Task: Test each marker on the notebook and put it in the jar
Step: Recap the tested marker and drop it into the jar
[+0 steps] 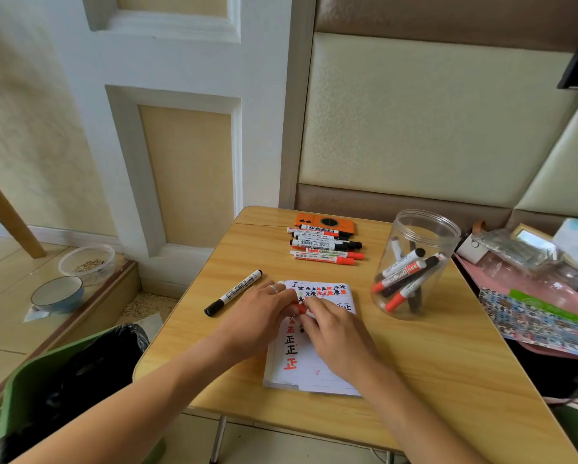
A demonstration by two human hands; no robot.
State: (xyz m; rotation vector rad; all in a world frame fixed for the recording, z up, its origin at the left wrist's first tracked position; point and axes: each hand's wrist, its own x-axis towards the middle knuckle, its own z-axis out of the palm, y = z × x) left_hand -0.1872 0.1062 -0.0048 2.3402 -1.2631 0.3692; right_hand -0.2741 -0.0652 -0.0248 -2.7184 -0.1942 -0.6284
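Head view puts the red marker (300, 309) at frame centre, over the notebook (309, 349); your left hand (259, 318) and right hand (336, 333) both pinch it, each grip clamped on it. Right of centre, the jar (414, 262) holds markers. A black marker (234, 293) lies left, more markers (326, 246) above on the table (431, 380).

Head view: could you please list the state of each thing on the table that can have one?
Left hand: pinches the red marker's cap.
Right hand: grips the red marker.
Red marker: held over the notebook.
Notebook: open, covered in red and black marks.
Jar: lidless, holding several markers.
Black marker: capped, lying alone.
Marker pile: capped, lying flat.
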